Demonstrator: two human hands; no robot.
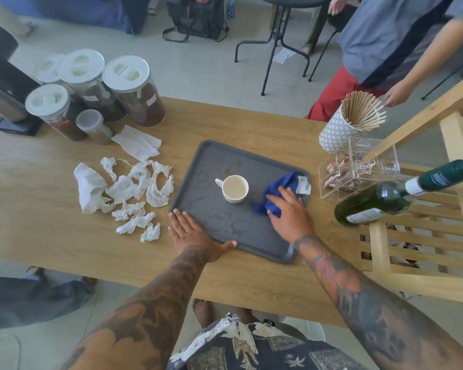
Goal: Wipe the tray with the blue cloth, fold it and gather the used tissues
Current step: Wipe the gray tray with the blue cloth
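A dark grey tray lies on the wooden table, wet with brownish spill marks. A white cup stands near its middle. The crumpled blue cloth lies on the tray's right part, and my right hand presses flat on it with fingers spread. My left hand lies flat on the tray's near-left corner, thumb along the front rim. Several crumpled white tissues are scattered on the table left of the tray.
Lidded jars stand at the back left beside a dark machine. A patterned cup of wooden sticks, a clear sachet box and a lying green bottle sit right of the tray. Another person stands beyond the table.
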